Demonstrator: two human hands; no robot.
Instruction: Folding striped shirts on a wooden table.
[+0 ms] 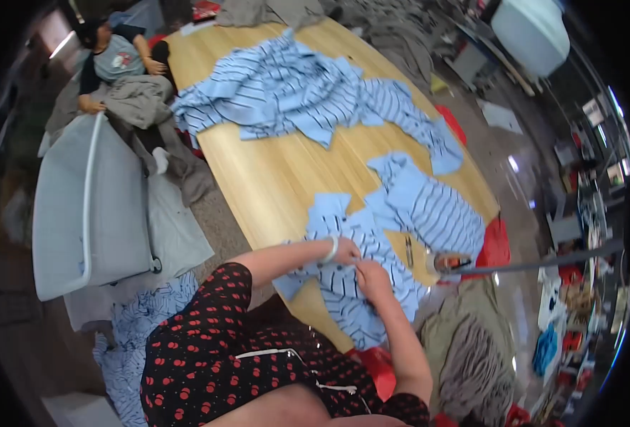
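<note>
A light blue garment with dark stripes (343, 285) lies crumpled at the near end of the wooden table. My left hand (346, 251), with a pale band at its wrist, is closed on its cloth. Right beside it my right hand (373, 280) has its fingers pinched together on the same garment, the fingertips of both hands nearly meeting. What exactly sits between the fingertips is too small to make out. Just to the right, a second striped garment (439, 210) is spread on the table, and a small slim tool, perhaps thread snips (409, 251), lies between the two.
A large striped heap (279, 92) covers the far part of the wooden table (258, 185). A small container (452, 263) stands at the right edge. To the left are a white tub on wheels (91, 206) and a seated person (119, 64). Grey-brown cloth (471, 363) lies lower right.
</note>
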